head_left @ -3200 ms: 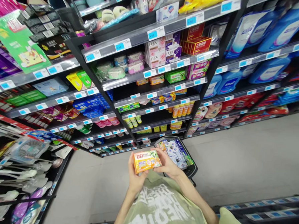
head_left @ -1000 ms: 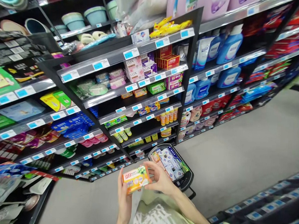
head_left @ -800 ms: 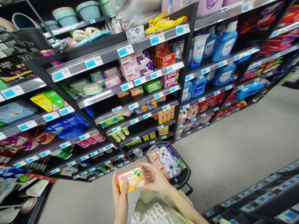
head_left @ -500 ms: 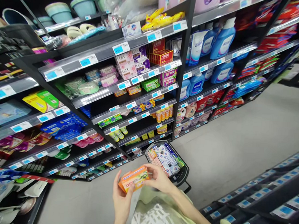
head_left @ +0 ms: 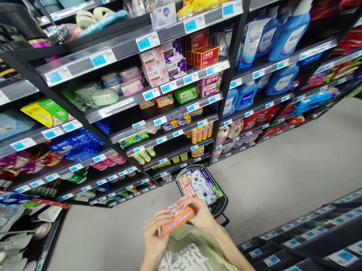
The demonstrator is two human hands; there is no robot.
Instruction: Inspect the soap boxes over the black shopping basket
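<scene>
An orange soap pack is held between both hands in front of my body, its narrow printed side turned up toward me. My left hand grips its left end, fingers over the top. At the other end, my right hand has its fingers and thumb closed on the pack. Just beyond my right hand, a black shopping basket stands on the floor, holding white, orange and green boxed packs. Similar orange soap packs sit on a middle shelf ahead.
Shelves ahead carry LUX soap boxes, red boxes and blue detergent bottles. Another rack with price tags flanks me at lower right. Ladles and spoons hang at lower left. Grey floor runs along the aisle.
The soap pack has been turned, so its narrow side now shows instead of its broad face. Both hands have shifted slightly right, and my left fingers have folded over it. The view has moved closer to the shelves.
</scene>
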